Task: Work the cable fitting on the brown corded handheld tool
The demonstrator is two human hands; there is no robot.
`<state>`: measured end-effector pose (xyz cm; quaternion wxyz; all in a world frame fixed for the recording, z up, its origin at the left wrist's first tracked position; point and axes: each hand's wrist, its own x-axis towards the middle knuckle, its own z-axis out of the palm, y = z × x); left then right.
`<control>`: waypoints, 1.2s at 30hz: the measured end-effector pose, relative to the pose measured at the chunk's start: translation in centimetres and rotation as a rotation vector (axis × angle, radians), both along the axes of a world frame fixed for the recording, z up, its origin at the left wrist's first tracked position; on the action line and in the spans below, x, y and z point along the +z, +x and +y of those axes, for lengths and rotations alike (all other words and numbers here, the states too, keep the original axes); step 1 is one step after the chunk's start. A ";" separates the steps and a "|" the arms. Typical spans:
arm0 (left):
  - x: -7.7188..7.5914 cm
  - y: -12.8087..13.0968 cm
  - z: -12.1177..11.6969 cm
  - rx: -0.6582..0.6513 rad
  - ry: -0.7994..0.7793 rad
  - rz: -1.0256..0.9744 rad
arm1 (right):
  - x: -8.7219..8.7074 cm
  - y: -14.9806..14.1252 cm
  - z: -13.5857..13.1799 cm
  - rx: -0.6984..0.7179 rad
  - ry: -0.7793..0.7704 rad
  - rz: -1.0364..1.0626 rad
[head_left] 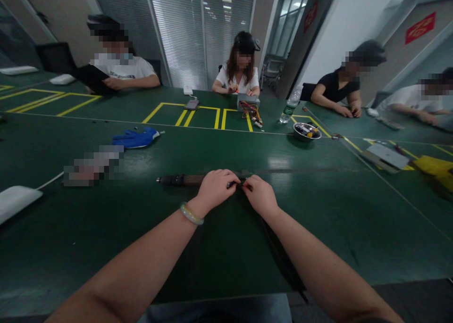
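On the green table in front of me lies a long, dark electric screwdriver (193, 180), its metal tip pointing left. My left hand (216, 187) is closed over its rear end, with thumb and fingertips drawn together. Close beside it, my right hand (261, 195) pinches a dark cord (274, 240) at the screwdriver's tail. That cord runs under my right forearm and over the table's near edge. The fingertips of both hands almost meet, and the exact spot they grip is small and partly hidden.
To the left lie a blue glove (136, 138), a blurred-out flat object (94, 166) and a white device (17, 201). Farther off stand a metal bowl (307, 132) of parts, a water bottle (290, 106) and a grey box (247, 101) with wires. Several people sit opposite.
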<state>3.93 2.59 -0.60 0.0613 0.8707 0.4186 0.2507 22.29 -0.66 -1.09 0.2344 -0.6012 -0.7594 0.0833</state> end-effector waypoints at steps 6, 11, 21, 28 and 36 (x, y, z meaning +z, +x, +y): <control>0.0 0.0 0.1 -0.016 0.007 0.012 | -0.2 -0.5 -0.4 -0.011 0.021 0.042; 0.0 -0.1 0.1 -0.018 0.004 0.009 | -0.4 -0.6 -0.4 -0.031 0.032 0.115; 0.0 0.0 -0.1 -0.021 0.015 0.006 | -0.5 -0.3 0.0 -0.067 0.060 0.173; 0.0 0.0 -0.1 -0.024 0.026 0.004 | -0.9 -0.1 0.3 -0.065 0.058 0.164; 0.1 -0.1 -0.2 -0.021 0.027 0.005 | -0.8 -0.1 0.2 -0.035 0.048 0.129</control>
